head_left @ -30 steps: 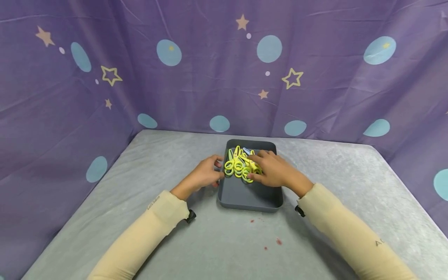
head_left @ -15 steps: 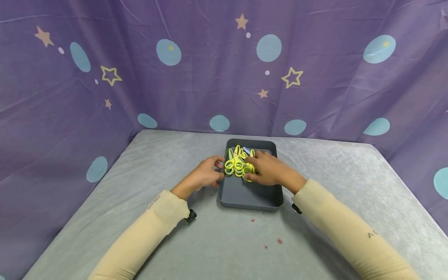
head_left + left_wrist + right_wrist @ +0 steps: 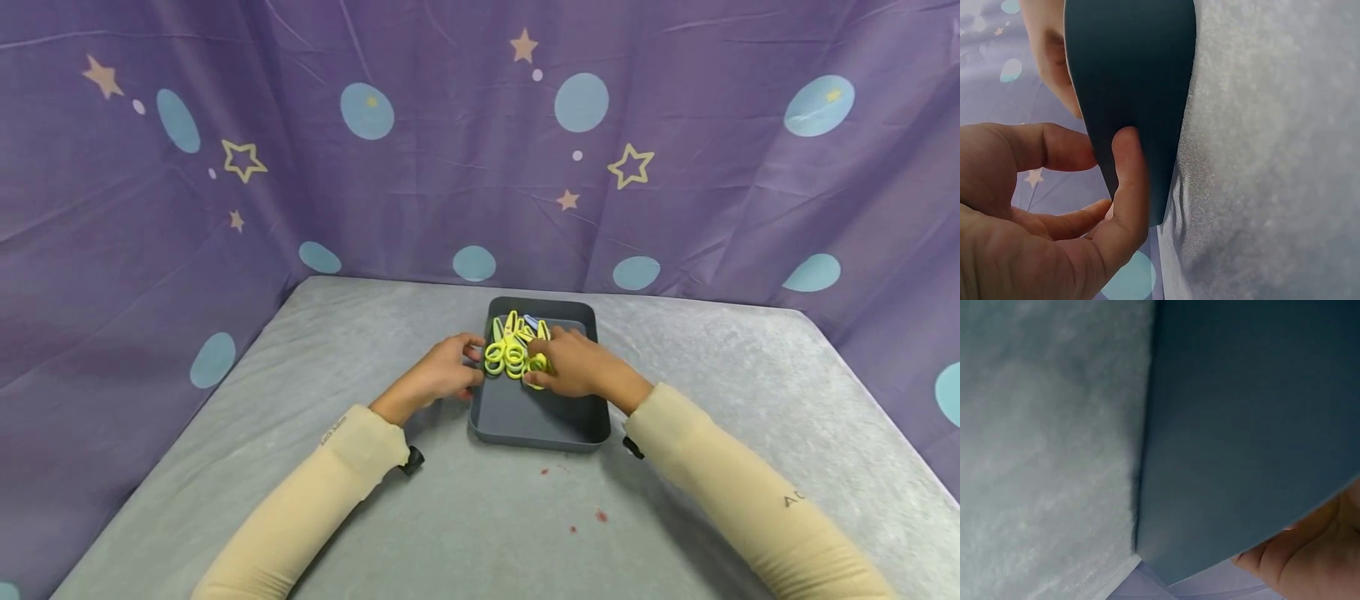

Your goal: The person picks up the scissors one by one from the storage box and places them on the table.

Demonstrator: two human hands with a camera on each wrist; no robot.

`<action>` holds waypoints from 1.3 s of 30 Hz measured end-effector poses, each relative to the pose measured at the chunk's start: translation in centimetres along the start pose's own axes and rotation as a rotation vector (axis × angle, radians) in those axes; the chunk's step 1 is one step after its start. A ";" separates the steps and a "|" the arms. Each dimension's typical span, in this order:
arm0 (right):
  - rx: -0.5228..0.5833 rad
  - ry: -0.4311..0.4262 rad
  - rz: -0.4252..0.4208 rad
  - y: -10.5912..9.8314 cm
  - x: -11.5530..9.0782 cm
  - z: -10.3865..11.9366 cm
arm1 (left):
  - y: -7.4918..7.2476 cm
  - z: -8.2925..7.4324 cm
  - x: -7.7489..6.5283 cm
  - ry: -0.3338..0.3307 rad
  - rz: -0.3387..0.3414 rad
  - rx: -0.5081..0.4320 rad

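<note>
A dark grey tray (image 3: 536, 421) stands on the table, with several pairs of scissors (image 3: 515, 354) piled in its far half. Most have yellow handles; a blue piece (image 3: 531, 321) shows at the back. My left hand (image 3: 444, 371) holds the tray's left side wall. In the left wrist view, one finger presses the wall's outer face and other fingertips meet the rim. My right hand (image 3: 573, 364) reaches into the tray, fingers and thumb bent around a yellow pair at the pile's right. That hand hides part of this pair; the right wrist view shows mostly tray wall.
A grey cloth covers the table (image 3: 375, 517), with small red marks (image 3: 602, 517) in front of the tray. A purple curtain (image 3: 450, 208) with stars and blue dots hangs behind and along the left side.
My right hand has shifted slightly left, and its fingers have drawn in around the yellow scissors at the pile's right. My left hand stays at the tray's wall.
</note>
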State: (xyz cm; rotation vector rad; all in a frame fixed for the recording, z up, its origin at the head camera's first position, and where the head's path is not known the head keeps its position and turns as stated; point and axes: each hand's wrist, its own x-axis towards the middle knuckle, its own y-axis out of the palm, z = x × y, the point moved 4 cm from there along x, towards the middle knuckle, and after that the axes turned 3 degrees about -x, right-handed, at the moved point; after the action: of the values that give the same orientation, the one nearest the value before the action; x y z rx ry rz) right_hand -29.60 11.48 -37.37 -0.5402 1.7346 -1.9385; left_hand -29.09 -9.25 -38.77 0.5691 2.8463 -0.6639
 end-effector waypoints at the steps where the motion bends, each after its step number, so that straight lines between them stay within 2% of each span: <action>1: -0.002 -0.002 -0.004 0.0 0.0 0.0 | 0.0 0.0 0.0 0.000 0.003 0.002; 6: -0.004 0.004 -0.007 -0.2 0.2 0.3 | 0.0 0.0 0.0 0.002 0.005 0.003; 12: 0.030 0.075 0.049 -0.2 0.5 0.3 | 0.0 0.2 0.2 0.001 -0.010 0.004; 17: 0.034 0.117 0.055 -0.4 0.5 0.2 | 0.0 0.2 0.3 0.003 -0.013 0.006; 25: -0.007 0.159 -0.023 -1.1 0.0 0.1 | 0.0 0.1 0.2 -0.007 -0.002 0.004; 31: -0.013 0.150 -0.109 -2.1 -0.5 0.0 | -0.1 0.0 0.1 -0.014 -0.002 0.004; 39: 0.024 0.213 -0.153 -3.0 -1.2 -1.4 | -0.1 -0.1 0.2 -0.022 0.000 0.003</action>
State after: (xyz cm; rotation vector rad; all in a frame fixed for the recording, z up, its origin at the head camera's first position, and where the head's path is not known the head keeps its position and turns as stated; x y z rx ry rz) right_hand -29.72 13.58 -34.50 -0.4852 1.8431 -2.1906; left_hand -29.27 -9.24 -38.72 0.5591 2.8254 -0.6703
